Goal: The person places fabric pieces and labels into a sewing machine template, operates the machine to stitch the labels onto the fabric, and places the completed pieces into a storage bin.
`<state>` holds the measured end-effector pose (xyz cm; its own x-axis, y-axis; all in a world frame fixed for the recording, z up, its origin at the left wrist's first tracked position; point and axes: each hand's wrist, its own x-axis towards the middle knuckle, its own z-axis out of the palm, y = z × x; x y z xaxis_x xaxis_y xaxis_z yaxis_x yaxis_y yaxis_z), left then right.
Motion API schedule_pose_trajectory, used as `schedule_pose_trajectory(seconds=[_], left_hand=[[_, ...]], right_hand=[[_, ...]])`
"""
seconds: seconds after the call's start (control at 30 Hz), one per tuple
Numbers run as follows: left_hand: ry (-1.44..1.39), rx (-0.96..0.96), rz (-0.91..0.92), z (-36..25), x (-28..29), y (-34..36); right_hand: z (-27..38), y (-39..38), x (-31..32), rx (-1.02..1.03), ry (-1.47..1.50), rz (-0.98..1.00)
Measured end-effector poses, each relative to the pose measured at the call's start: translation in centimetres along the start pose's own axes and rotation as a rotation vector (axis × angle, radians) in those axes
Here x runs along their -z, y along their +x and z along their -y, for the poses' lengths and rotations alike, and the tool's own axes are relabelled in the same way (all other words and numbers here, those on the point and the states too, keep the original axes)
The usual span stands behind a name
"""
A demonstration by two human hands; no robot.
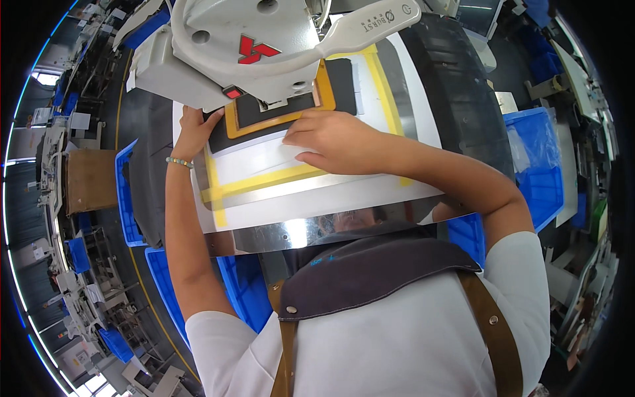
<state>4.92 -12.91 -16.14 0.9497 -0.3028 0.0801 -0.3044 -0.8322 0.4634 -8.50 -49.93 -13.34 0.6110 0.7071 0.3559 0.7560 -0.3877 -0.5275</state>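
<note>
An orange rectangular frame (264,126) lies on a piece of dark fabric (220,140) beneath the head of a white sewing machine (254,40). My left hand (194,132) rests at the fabric's left edge, its thumb stretched toward the frame and apart from the fingers; the fingertips are partly hidden by the machine. Bent over the near right side of the frame, my right hand (334,140) touches or hovers just by it, thumb apart from the fingers. Nothing shows gripped in either hand. The machine head covers the far part of the frame.
Yellow tape (271,180) borders the white work surface (357,193), with a shiny metal edge (297,231) nearest me. Blue bins (537,165) stand right and below left. A white lever-like arm (370,25) juts out from the machine. A cardboard box (91,180) stands farther left.
</note>
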Motion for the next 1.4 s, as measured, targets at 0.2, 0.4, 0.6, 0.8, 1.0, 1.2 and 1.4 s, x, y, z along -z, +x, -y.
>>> schedule_pose_trajectory(seconds=[0.2,0.4,0.6,0.8,1.0,1.2,1.4], left_hand=[[0.073,0.099,0.118,-6.3,-1.1,0.4],[-0.126,0.102,0.040,-5.2,-5.6,0.8],[-0.256,-0.206,-0.284,-10.3,-6.3,-0.6],[-0.643,0.110,-0.205,-11.1,-7.1,-1.7],[-0.945,0.212,-0.525,-8.8,4.2,-12.4],[-0.968,0.545,-0.783,0.0,13.7,-29.1],[-0.665,0.972,-0.869,14.1,11.0,-45.7]], right_hand=[[0.2,0.8,-1.2,-0.076,-0.118,-0.023],[-0.4,-1.2,2.4,-0.289,0.075,0.097],[-1.2,-3.3,4.1,-0.115,0.018,0.014],[0.0,-3.8,4.9,-0.265,0.177,0.117],[0.8,-2.7,4.7,-0.370,0.273,0.077],[1.0,-2.7,4.7,-0.420,0.299,0.063],[1.3,-2.3,5.1,-0.337,0.229,0.089]])
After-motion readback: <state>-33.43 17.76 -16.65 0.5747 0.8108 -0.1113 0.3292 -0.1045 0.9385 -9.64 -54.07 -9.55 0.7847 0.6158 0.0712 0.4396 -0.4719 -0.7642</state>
